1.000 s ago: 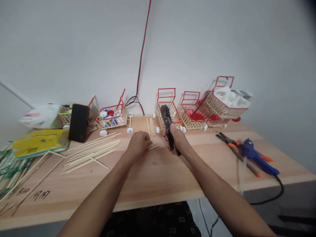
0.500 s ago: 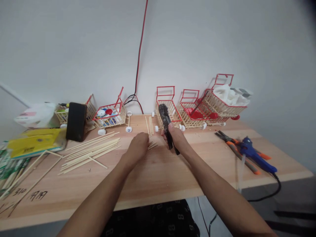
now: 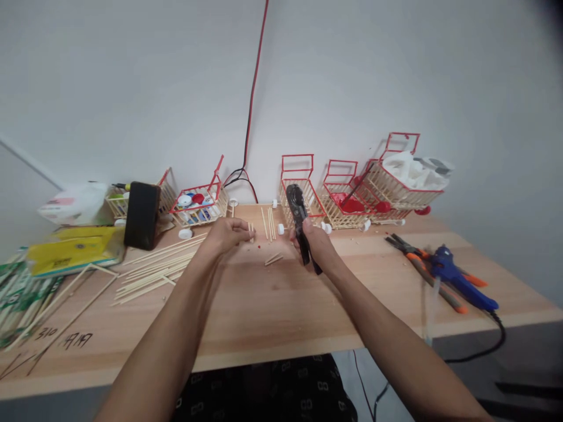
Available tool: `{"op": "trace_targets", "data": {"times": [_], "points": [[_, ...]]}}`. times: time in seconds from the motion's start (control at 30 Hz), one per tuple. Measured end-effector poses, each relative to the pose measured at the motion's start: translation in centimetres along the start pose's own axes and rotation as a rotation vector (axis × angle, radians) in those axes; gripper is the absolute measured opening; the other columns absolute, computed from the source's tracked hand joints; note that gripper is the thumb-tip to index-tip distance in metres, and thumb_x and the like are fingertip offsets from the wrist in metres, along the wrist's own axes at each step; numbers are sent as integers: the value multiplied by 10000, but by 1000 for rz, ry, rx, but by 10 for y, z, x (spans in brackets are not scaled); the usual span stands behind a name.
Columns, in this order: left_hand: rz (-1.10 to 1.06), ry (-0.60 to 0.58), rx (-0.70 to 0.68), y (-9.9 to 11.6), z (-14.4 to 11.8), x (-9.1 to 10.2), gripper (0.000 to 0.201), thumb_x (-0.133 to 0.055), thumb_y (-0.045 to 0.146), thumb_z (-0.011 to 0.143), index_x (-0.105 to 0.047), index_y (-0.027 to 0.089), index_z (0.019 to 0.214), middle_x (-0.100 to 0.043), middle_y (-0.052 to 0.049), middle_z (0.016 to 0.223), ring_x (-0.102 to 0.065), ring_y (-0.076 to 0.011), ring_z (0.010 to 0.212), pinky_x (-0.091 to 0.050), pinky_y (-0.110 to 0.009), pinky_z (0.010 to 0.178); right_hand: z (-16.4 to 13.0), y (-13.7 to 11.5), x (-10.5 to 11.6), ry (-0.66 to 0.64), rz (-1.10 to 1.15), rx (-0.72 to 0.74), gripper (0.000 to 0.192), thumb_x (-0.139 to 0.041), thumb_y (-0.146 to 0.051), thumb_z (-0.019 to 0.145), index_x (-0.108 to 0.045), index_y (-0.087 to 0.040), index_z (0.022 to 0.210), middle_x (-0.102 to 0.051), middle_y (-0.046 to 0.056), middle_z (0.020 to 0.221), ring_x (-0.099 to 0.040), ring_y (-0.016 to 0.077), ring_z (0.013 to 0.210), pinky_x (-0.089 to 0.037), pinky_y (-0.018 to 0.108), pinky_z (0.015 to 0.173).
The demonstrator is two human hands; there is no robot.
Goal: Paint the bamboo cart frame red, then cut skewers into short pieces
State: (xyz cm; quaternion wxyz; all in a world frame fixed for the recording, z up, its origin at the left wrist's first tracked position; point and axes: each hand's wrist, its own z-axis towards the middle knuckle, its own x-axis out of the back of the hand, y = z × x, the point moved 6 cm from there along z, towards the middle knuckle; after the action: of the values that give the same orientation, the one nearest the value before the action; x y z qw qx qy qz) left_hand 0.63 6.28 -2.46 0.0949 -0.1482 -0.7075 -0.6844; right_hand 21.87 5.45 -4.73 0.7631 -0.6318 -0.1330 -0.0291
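Note:
My left hand [image 3: 229,234] pinches a couple of short pale wooden sticks [image 3: 251,232] upright between thumb and fingertips, just above the table. My right hand [image 3: 317,241] is wrapped round the handles of a black plier-like hand tool [image 3: 297,214], whose rounded head points away from me. Its jaws are too dark to make out. Between my hands lie a few short cut sticks [image 3: 274,259] and a tiny red bit [image 3: 259,247]. Several longer sticks [image 3: 268,224] lie side by side behind them. Left of these, a pile of long sticks [image 3: 153,272] is partly hidden by my left forearm.
Small stick-built carts with red trim, such as the middle cart [image 3: 297,170] and the bottle-cap cart [image 3: 197,202], line the wall. A phone [image 3: 142,215] leans at the left near a yellow packet [image 3: 77,252]. Orange-handled pliers [image 3: 422,272] and a blue glue gun [image 3: 460,278] lie right.
My left hand has moved left, away from the short cut sticks, and now shows sticks in its pinch. My right hand keeps its hold on the black tool.

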Motion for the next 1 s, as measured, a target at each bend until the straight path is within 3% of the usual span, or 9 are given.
{"op": "trace_targets", "data": {"times": [0.17, 0.3, 0.6, 0.83, 1.0], "points": [[28, 118, 16, -14, 2, 10, 93, -722, 205, 552, -671, 133, 581, -646, -17, 555, -493, -101, 482, -323, -212, 467, -2, -3, 1, 13, -33, 16, 696, -243, -775, 813, -607, -191, 709, -492, 0, 546, -445, 128, 482, -351, 239, 447], [137, 203, -55, -22, 5, 9, 120, -720, 248, 560, -669, 139, 563, -651, -19, 574, -514, -124, 516, -333, -230, 489, -5, -6, -1, -6, -21, 41, 662, -260, -740, 840, -603, -192, 702, -497, -6, 543, -441, 122, 469, -340, 243, 456], [211, 247, -119, -28, 11, 12, 137, -728, 227, 528, -619, 159, 481, -578, 6, 500, -519, -147, 536, -314, -248, 518, -3, -6, -1, 5, -73, 53, 683, -252, -745, 836, -612, -187, 682, -524, 6, 555, -480, 128, 490, -363, 244, 468], [127, 309, -140, -36, 13, 10, 183, -650, 333, 616, -632, 150, 615, -611, -8, 572, -519, -132, 531, -328, -235, 516, -3, 0, -2, 12, -37, 12, 676, -274, -770, 810, -611, -196, 694, -526, 8, 547, -476, 134, 467, -376, 252, 449], [151, 307, -155, -39, 14, 7, 163, -661, 310, 583, -648, 149, 601, -613, -10, 585, -531, -143, 562, -334, -236, 533, -4, 1, -6, -12, -37, 7, 687, -272, -786, 796, -612, -198, 698, -527, 7, 536, -479, 136, 456, -376, 260, 442]]}}
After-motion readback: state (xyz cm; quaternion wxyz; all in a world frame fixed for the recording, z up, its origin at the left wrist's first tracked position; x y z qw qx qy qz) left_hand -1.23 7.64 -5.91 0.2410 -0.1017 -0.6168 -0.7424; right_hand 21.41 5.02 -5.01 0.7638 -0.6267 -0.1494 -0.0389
